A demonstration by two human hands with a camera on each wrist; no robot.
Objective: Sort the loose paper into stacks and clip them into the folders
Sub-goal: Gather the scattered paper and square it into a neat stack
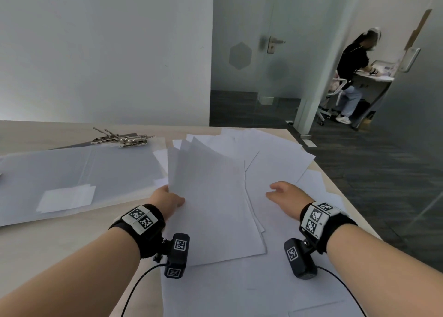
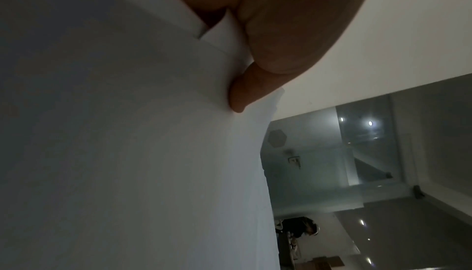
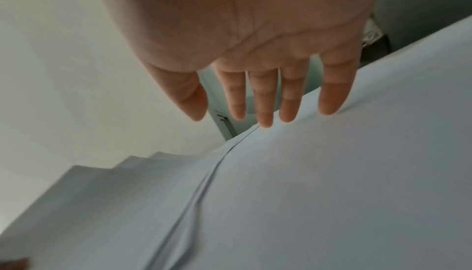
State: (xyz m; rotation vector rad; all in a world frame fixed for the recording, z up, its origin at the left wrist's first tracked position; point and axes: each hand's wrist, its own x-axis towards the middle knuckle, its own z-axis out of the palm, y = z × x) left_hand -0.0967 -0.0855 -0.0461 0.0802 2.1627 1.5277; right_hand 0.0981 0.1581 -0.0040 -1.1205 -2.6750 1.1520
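My left hand (image 1: 167,200) pinches a fanned bundle of white sheets (image 1: 208,185) at its left edge; the bundle tilts up off the table. In the left wrist view the thumb (image 2: 242,94) presses on those sheets (image 2: 140,163). Loose white paper (image 1: 275,158) lies spread over the right half of the table. My right hand (image 1: 285,195) hovers flat just above that paper, fingers (image 3: 264,102) straight and spread, holding nothing. Translucent folders (image 1: 79,173) lie open at the left with metal clips (image 1: 124,139) at their far end.
The table's (image 1: 48,244) right edge runs diagonally close to the loose paper, with dark carpet (image 1: 383,173) beyond. A white wall stands behind the table. Another person sits at a desk (image 1: 352,77) far off at the right, past a glass door (image 1: 271,45).
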